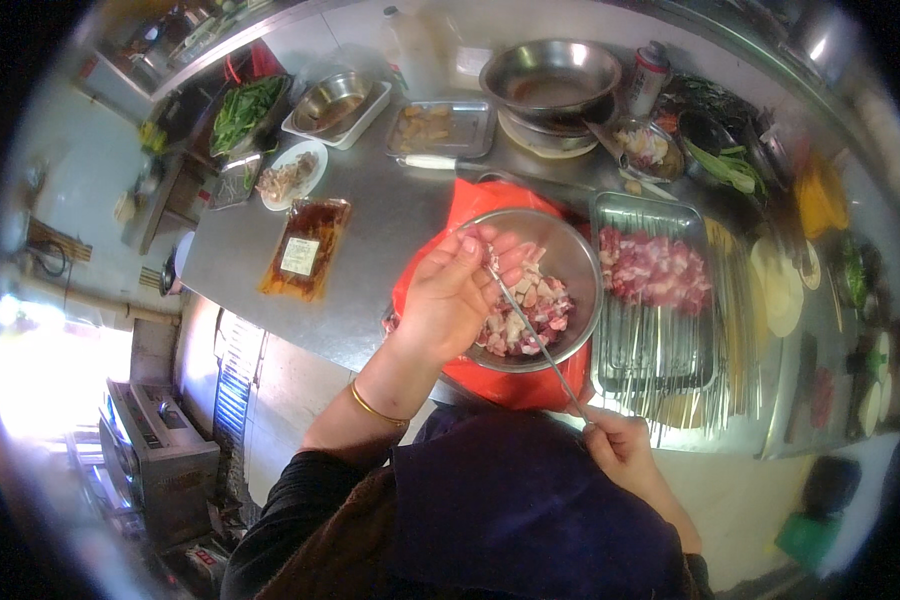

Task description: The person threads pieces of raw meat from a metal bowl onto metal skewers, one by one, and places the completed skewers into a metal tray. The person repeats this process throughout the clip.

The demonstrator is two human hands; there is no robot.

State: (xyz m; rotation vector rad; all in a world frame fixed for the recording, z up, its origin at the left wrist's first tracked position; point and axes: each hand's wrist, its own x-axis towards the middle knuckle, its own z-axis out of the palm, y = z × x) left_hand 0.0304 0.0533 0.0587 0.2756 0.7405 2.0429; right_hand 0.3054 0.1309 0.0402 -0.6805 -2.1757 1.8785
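Note:
In my right hand (616, 444), at the counter's front edge, is the lower end of a metal skewer (540, 345). It slants up and left across a steel bowl (597, 289) of chopped raw meat (544, 304). My left hand (454, 292) is over the bowl's left side, palm up, with thumb and fingertips pinching a small piece of meat at the skewer's tip. The bowl rests on a red plastic bag (487, 199). Right of it, a steel tray (598, 367) holds many skewers, their upper ends loaded with raw meat (656, 270).
A sealed packet of brown sauce (322, 225) lies on the left of the steel counter (225, 247). Behind are a white plate of food (319, 161), a shallow tray (472, 120), a cleaver-like tool with a white handle (431, 162) and a large steel bowl (551, 75).

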